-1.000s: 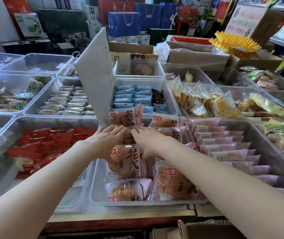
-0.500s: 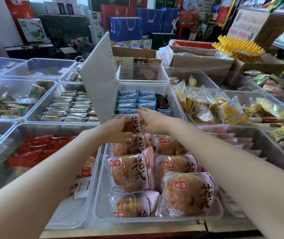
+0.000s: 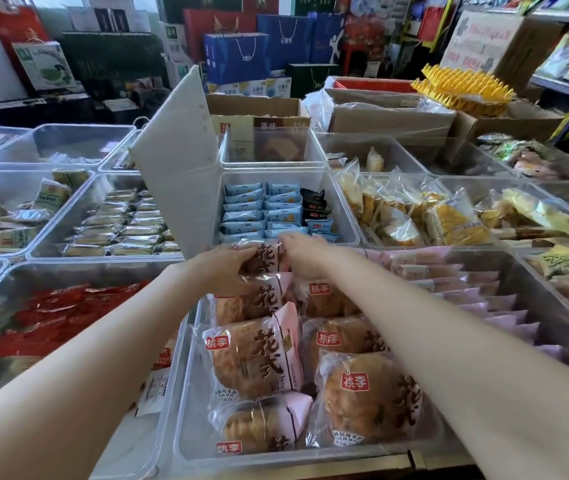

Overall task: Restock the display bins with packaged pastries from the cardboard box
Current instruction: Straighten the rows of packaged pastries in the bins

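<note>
Now both hands have moved to the far edge of the clear bin (image 3: 186, 445). Left hand (image 3: 222, 268) and right hand (image 3: 302, 252) pinch one pastry pack (image 3: 264, 259) there, standing upright behind the rows, long axis vertical, printed face toward the camera. Likely just seating it; the bin looks nearly full.
</note>
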`<state>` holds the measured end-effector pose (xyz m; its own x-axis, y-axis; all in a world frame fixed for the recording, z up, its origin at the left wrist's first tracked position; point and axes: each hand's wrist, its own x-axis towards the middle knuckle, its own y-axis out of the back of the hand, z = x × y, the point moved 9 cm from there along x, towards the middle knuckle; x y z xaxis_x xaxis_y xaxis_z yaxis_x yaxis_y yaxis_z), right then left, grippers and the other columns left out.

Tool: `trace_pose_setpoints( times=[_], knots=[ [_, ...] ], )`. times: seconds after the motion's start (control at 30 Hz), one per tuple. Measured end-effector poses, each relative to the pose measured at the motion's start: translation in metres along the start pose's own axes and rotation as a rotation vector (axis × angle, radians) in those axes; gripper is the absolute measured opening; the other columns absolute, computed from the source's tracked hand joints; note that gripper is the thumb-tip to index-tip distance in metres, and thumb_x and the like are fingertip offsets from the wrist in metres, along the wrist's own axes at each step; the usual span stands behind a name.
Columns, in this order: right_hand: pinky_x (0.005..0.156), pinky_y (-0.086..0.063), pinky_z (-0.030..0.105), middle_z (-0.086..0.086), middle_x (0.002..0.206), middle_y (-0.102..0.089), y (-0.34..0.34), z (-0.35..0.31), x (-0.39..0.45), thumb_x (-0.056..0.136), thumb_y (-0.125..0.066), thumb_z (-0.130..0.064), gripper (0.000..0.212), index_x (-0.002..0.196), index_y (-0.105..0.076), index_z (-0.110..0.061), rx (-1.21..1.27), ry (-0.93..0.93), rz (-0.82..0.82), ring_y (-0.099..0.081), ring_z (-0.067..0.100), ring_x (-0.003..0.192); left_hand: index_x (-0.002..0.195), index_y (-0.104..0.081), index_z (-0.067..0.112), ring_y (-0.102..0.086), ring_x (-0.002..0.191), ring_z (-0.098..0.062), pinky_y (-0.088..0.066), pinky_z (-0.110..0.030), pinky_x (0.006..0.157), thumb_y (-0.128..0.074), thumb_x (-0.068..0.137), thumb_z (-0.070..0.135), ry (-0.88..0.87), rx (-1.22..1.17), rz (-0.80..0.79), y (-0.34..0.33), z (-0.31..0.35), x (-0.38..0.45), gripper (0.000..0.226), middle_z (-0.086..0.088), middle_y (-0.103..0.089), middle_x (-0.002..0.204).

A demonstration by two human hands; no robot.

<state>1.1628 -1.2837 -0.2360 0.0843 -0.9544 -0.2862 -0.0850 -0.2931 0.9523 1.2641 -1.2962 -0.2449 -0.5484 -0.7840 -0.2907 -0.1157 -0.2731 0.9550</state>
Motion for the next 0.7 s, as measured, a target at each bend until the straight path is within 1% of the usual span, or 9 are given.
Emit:
trace_pose_setpoints(
  times=[0.07,0.13,0.23,0.3,0.37,0.43,0.53,0.63,0.7],
  knots=[
    [0.119,-0.006,0.037,0.004,0.159,-0.003,0.025,0.009,-0.016,0.093,-0.040,0.000,0.070,0.151,-0.003,-0.013,0.188,-0.010,0.087,-0.006,0.020,0.146,0.147,-0.014,0.035,-0.022,0.140,-0.024,-0.019,-0.047,0.114,-0.049,0.090,0.048,-0.032,-0.014,0.077,0.010,0.011,-0.010,0.068,-0.002,-0.024,0.153],
    [0.117,-0.009,0.030,0.001,0.159,-0.004,0.043,0.021,-0.039,0.098,-0.042,-0.013,0.064,0.151,-0.005,-0.018,0.250,0.011,0.083,-0.009,0.017,0.146,0.146,-0.016,0.037,-0.005,0.145,-0.021,-0.002,-0.048,0.116,-0.045,0.093,0.045,-0.100,-0.058,0.111,0.015,0.029,-0.022,0.062,0.002,-0.010,0.157],
    [0.115,-0.020,0.031,-0.003,0.157,-0.017,0.033,0.042,-0.082,0.093,-0.051,-0.043,0.072,0.151,-0.014,-0.022,0.199,0.030,-0.155,-0.023,0.016,0.142,0.147,-0.012,0.036,0.009,0.144,-0.018,0.007,-0.046,0.114,-0.036,0.095,0.049,-0.196,-0.159,0.034,0.003,0.065,-0.042,0.059,0.006,0.006,0.157],
    [0.114,-0.022,0.032,-0.005,0.156,-0.018,0.012,0.056,-0.110,0.088,-0.057,-0.045,0.077,0.150,-0.016,-0.024,0.177,0.011,-0.298,-0.026,0.014,0.140,0.149,-0.002,0.029,0.008,0.144,-0.018,0.005,-0.046,0.115,-0.030,0.099,0.041,-0.208,-0.153,-0.073,-0.020,0.082,-0.053,0.058,0.004,0.011,0.156],
    [0.114,-0.020,0.030,-0.004,0.158,-0.010,-0.015,0.068,-0.129,0.090,-0.057,-0.040,0.074,0.150,-0.017,-0.022,0.057,-0.023,-0.363,-0.021,0.016,0.142,0.148,0.009,0.024,0.008,0.144,-0.018,0.005,-0.047,0.117,-0.025,0.100,0.033,-0.183,-0.089,-0.108,-0.038,0.088,-0.057,0.060,0.001,0.014,0.155],
    [0.114,-0.020,0.031,-0.004,0.159,-0.001,-0.032,0.078,-0.135,0.093,-0.054,-0.037,0.071,0.150,-0.015,-0.021,0.022,-0.036,-0.321,-0.020,0.018,0.143,0.148,0.011,0.022,0.007,0.144,-0.016,0.008,-0.047,0.117,-0.025,0.100,0.033,-0.138,-0.103,-0.018,-0.032,0.087,-0.056,0.061,0.002,0.009,0.157],
    [0.117,-0.020,0.035,-0.004,0.158,-0.012,-0.019,0.086,-0.140,0.097,-0.047,-0.033,0.060,0.150,-0.020,-0.021,0.148,-0.061,-0.112,-0.022,0.019,0.143,0.149,0.001,0.020,0.006,0.144,-0.013,0.011,-0.042,0.114,-0.021,0.100,0.039,-0.138,-0.115,0.134,-0.007,0.102,-0.061,0.057,0.001,0.001,0.157],
    [0.117,-0.019,0.037,0.000,0.156,-0.020,-0.016,0.087,-0.157,0.100,-0.039,-0.034,0.052,0.147,-0.028,-0.016,0.138,-0.053,-0.076,-0.022,0.020,0.143,0.149,-0.008,0.014,0.005,0.144,-0.017,0.013,-0.042,0.114,-0.016,0.098,0.048,-0.235,-0.141,0.082,-0.008,0.151,-0.074,0.061,-0.004,0.000,0.157],
    [0.119,-0.014,0.035,0.003,0.158,-0.013,-0.033,0.082,-0.170,0.101,-0.032,-0.036,0.055,0.149,-0.021,-0.012,0.040,-0.037,-0.153,-0.015,0.018,0.145,0.148,-0.012,0.006,0.000,0.145,-0.021,0.009,-0.042,0.115,-0.012,0.096,0.052,-0.243,-0.107,0.033,-0.018,0.175,-0.078,0.069,-0.012,-0.006,0.156]
  ],
)
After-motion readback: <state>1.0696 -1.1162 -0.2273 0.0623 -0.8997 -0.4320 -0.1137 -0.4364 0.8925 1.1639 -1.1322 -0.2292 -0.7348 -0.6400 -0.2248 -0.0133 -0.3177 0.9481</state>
